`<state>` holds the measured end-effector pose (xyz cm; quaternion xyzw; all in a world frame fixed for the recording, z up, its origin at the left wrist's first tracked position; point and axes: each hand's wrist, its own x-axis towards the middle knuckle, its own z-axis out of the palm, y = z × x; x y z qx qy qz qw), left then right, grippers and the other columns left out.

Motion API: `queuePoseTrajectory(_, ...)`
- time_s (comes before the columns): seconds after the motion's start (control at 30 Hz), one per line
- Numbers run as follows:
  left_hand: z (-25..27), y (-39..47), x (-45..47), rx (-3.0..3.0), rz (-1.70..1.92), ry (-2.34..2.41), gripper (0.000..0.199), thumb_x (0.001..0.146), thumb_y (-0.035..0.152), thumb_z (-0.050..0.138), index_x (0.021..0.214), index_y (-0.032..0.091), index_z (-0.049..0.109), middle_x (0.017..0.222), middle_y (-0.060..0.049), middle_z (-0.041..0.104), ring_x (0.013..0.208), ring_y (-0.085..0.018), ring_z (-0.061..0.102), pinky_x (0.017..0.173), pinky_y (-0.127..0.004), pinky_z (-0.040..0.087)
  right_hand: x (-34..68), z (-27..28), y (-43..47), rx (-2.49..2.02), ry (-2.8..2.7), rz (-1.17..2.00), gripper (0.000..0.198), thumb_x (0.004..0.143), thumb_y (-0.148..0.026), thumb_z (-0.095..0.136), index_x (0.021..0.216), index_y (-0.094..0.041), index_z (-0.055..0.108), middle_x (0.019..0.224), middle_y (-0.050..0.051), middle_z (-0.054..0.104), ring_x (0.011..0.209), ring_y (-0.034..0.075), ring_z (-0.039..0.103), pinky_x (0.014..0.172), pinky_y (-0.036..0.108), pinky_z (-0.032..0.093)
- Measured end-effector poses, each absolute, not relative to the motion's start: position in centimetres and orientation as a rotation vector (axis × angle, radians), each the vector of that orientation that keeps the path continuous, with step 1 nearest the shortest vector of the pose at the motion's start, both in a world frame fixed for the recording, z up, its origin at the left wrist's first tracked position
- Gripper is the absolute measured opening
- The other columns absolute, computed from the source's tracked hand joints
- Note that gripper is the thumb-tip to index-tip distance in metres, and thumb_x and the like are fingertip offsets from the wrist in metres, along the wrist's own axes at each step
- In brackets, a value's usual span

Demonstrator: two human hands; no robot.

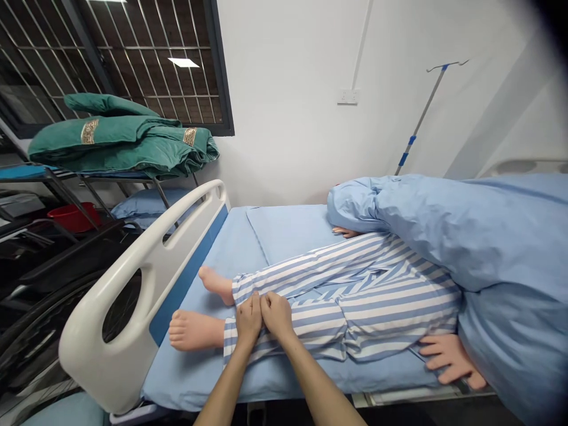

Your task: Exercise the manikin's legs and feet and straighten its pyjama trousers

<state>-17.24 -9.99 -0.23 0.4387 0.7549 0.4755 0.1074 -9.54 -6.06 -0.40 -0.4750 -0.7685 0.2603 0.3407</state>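
Note:
A nursing manikin in blue-and-white striped pajama trousers [390, 325] lies on a bed, its bare feet [197, 330] toward the left end. My left hand [249, 318] is closed on the near trouser leg, a little above the ankle. Right beside it, my right hand [276, 315] is closed on the same leg, slightly nearer the knee. The fingertips of both are hidden beneath the knuckles. A blue quilt [444, 231] covers the manikin's upper body, folded back at the hips. One manikin hand [452, 358] rests palm down at the near mattress edge.
A white footboard [89, 307] rises at the left end of the bed. Beyond it are folded green bedding [128, 142] on a rack, a red basin [74, 216] and a wheelchair [39, 319]. An IV pole [419, 121] stands behind the bed near the wall.

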Motion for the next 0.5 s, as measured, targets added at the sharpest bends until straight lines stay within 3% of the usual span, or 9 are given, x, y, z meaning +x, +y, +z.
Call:
queuePoseTrajectory(0.23, 0.7, -10.2, -16.2, 0.993, 1.697, 2.101, 0.038, 0.077, 0.042, 0.036, 0.047, 0.02, 0.029, 0.044, 0.005, 0.03, 0.046, -0.009, 0.031, 0.047, -0.023, 0.026, -9.0, 0.1, -6.0, -1.103, -1.912, 0.809, 0.035, 0.08, -0.03, 0.037, 0.048, -0.016, 0.041, 0.044, -0.003, 0.037, 0.045, 0.008, 0.031, 0.048, 0.023, 0.015)
queuePoseTrajectory(0.5, 4.3, -8.6, -14.2, 0.877, 1.834, 1.885, 0.037, 0.075, 0.04, 0.04, 0.046, 0.02, 0.029, 0.042, 0.006, 0.031, 0.044, -0.008, 0.031, 0.046, -0.022, 0.03, -8.2, 0.3, -5.6, -0.927, -1.702, 1.03, 0.038, 0.082, -0.034, 0.033, 0.05, -0.016, 0.037, 0.047, -0.004, 0.036, 0.048, 0.007, 0.032, 0.048, 0.02, 0.023)
